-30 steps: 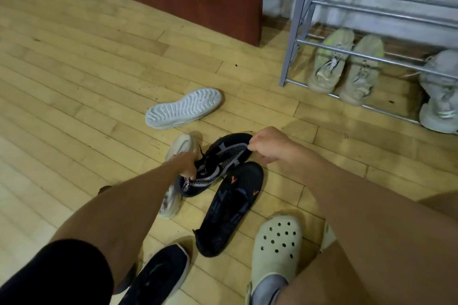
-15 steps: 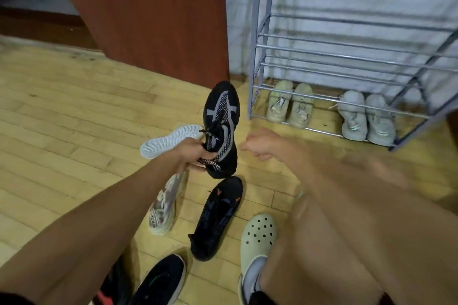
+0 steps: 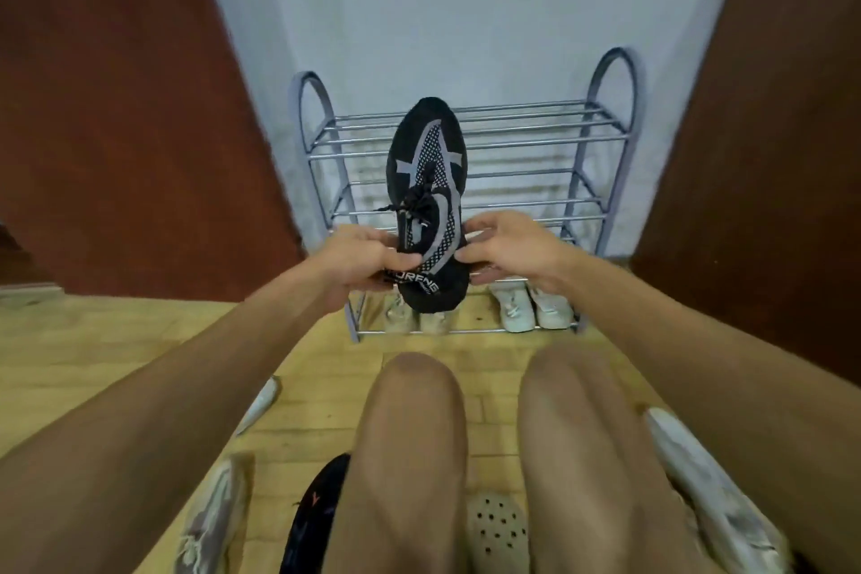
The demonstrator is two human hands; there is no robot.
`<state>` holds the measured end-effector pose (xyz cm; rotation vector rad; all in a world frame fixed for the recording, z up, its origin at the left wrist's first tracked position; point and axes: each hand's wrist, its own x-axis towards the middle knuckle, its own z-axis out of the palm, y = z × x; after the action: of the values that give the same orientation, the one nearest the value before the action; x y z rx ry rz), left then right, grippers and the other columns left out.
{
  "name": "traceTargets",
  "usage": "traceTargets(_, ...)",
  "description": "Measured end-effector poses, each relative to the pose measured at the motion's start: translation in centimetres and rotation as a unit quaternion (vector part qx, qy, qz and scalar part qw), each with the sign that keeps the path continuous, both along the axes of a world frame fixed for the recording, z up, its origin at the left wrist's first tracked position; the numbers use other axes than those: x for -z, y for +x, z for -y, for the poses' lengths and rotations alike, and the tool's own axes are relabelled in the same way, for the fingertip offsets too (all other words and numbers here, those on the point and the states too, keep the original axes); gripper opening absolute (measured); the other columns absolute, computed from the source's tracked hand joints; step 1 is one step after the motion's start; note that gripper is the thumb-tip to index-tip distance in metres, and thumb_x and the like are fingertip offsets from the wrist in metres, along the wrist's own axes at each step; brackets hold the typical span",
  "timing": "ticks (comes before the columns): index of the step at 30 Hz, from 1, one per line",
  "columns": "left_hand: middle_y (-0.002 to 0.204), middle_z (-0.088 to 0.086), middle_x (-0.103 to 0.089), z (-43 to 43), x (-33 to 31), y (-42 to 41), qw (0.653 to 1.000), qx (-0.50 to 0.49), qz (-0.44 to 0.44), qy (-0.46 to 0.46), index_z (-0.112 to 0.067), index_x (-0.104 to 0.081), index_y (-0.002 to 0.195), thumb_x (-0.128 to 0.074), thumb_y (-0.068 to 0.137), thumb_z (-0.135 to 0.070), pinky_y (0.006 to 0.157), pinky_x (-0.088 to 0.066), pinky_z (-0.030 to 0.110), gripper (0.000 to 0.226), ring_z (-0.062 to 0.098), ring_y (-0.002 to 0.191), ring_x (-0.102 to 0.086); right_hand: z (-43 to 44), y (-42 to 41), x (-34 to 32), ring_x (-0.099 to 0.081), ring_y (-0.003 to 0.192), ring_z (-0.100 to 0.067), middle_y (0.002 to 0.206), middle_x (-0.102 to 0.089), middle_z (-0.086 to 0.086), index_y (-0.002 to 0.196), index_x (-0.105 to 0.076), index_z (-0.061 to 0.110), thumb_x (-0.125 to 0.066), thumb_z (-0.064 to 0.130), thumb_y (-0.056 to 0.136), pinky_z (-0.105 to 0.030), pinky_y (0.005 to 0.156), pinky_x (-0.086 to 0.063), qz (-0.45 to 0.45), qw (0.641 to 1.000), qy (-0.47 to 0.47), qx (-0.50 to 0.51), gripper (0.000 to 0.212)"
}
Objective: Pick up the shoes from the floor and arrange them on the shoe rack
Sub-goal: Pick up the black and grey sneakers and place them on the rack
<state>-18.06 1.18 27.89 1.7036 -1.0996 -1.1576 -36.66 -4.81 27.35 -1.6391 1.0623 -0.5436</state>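
Against the pale wall, the shoe rack [image 3: 466, 163] is faced; the black sneaker [image 3: 428, 205], toe pointing rackward, is gripped at its heel by left hand [image 3: 361, 263] and right hand [image 3: 508, 249].

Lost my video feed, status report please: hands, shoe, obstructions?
Left hand and right hand both gripping black shoe at heel end, toe up. Held before shoe rack; upper shelves bare. Nothing blocking.

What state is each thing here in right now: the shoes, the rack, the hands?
Black shoe: lifted, toe up, laces tied.
Left hand: gripping its heel end.
Right hand: gripping the opposite side.
Shoe rack: upright, upper shelves bare.
Pale sneakers: on the rack's bottom level.
Dark shoe: lying on floor.
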Motion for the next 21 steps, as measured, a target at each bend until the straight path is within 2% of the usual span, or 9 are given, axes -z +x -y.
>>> traceTargets(2, 0.103, 0.005, -0.075, 1.3, 0.0, -3.7, 1.000, 0.025, 0.002, 0.000, -0.011, -0.071, 0.108, -0.077, 0.075, -0.010, 0.076, -0.053, 0.032, 0.033, 0.021, 0.096, -0.069, 0.4, -4.3, -0.2, -0.069, 0.086, -0.022, 0.104, -0.068, -0.015, 0.121, -0.055, 0.004, -0.064, 0.000, 0.087, -0.033, 0.076, -0.061, 0.011, 1.000, 0.003, 0.023, 0.036)
traceTargets(4, 0.103, 0.004, -0.074, 2.3, 0.8, -7.8, 0.998, 0.056, 0.008, 0.014, -0.012, -0.069, 0.108, -0.076, 0.076, -0.013, 0.075, -0.052, 0.033, 0.033, 0.021, 0.094, -0.067, 0.6, -8.7, 0.7, -0.069, 0.081, -0.022, 0.098, -0.068, -0.012, 0.119, -0.055, 0.002, -0.065, -0.003, 0.085, -0.033, 0.074, -0.061, 0.016, 0.999, 0.010, 0.049, 0.036)
traceTargets(7, 0.092, 0.004, -0.072, 3.0, 3.4, -14.3, 0.994, 0.099, 0.000, 0.036, -0.011, -0.069, 0.098, -0.074, 0.078, -0.006, 0.072, -0.054, 0.035, 0.021, 0.022, 0.088, -0.065, 0.4, -15.0, 3.2, -0.070, 0.074, -0.019, 0.092, -0.066, -0.010, 0.113, -0.058, 0.003, -0.066, -0.006, 0.083, -0.035, 0.072, -0.061, 0.003, 0.997, 0.036, 0.074, 0.032)
traceTargets(11, 0.099, 0.005, -0.072, 3.4, 8.8, -21.7, 0.990, 0.099, -0.051, 0.087, -0.005, -0.067, 0.107, -0.068, 0.080, 0.005, 0.067, -0.057, 0.034, 0.028, 0.020, 0.083, -0.066, -0.3, -22.1, 7.0, -0.068, 0.100, -0.031, 0.115, -0.066, -0.015, 0.127, -0.056, 0.003, -0.069, 0.000, 0.082, -0.038, 0.079, -0.060, -0.038, 0.991, 0.071, 0.108, 0.047)
traceTargets(14, 0.108, 0.009, -0.071, 3.5, 12.8, -25.7, 0.983, 0.091, -0.078, 0.137, -0.002, -0.067, 0.113, -0.068, 0.079, 0.006, 0.078, -0.057, 0.040, 0.035, 0.026, 0.094, -0.066, -1.5, -26.1, 10.4, -0.068, 0.103, -0.030, 0.115, -0.068, -0.013, 0.125, -0.059, 0.004, -0.067, 0.005, 0.085, -0.037, 0.084, -0.059, -0.030, 0.982, 0.109, 0.154, 0.041)
traceTargets(16, 0.111, 0.008, -0.069, 3.3, 15.4, -27.5, 0.978, 0.097, -0.073, 0.169, -0.004, -0.065, 0.113, -0.068, 0.080, 0.004, 0.085, -0.056, 0.042, 0.034, 0.027, 0.103, -0.064, -2.7, -28.4, 13.4, -0.069, 0.099, -0.027, 0.112, -0.068, -0.012, 0.121, -0.060, 0.004, -0.065, 0.008, 0.088, -0.037, 0.085, -0.058, -0.015, 0.971, 0.140, 0.196, 0.034)
traceTargets(17, 0.111, 0.008, -0.069, 3.0, 16.8, -28.0, 0.976, 0.101, -0.066, 0.182, -0.006, -0.065, 0.111, -0.069, 0.080, 0.002, 0.084, -0.056, 0.041, 0.032, 0.027, 0.105, -0.063, -3.4, -29.5, 15.2, -0.069, 0.096, -0.026, 0.110, -0.068, -0.012, 0.119, -0.061, 0.004, -0.064, 0.009, 0.089, -0.037, 0.085, -0.058, -0.005, 0.963, 0.159, 0.219, 0.032)
traceTargets(19, 0.110, 0.008, -0.070, 2.2, 19.6, -28.2, 0.970, 0.112, -0.036, 0.212, -0.010, -0.066, 0.104, -0.070, 0.079, 0.000, 0.078, -0.056, 0.038, 0.027, 0.027, 0.106, -0.063, -5.2, -31.4, 18.9, -0.070, 0.091, -0.025, 0.108, -0.069, -0.011, 0.116, -0.062, 0.005, -0.065, 0.010, 0.089, -0.035, 0.081, -0.059, 0.004, 0.941, 0.200, 0.271, 0.028)
traceTargets(21, 0.106, 0.010, -0.070, 1.2, 22.3, -27.5, 0.962, 0.119, 0.007, 0.245, -0.009, -0.065, 0.100, -0.073, 0.073, 0.002, 0.082, -0.056, 0.041, 0.030, 0.029, 0.102, -0.063, -7.6, -33.0, 22.7, -0.070, 0.084, -0.024, 0.103, -0.070, -0.010, 0.113, -0.063, 0.006, -0.067, 0.012, 0.088, -0.032, 0.075, -0.060, 0.002, 0.913, 0.250, 0.321, 0.027)
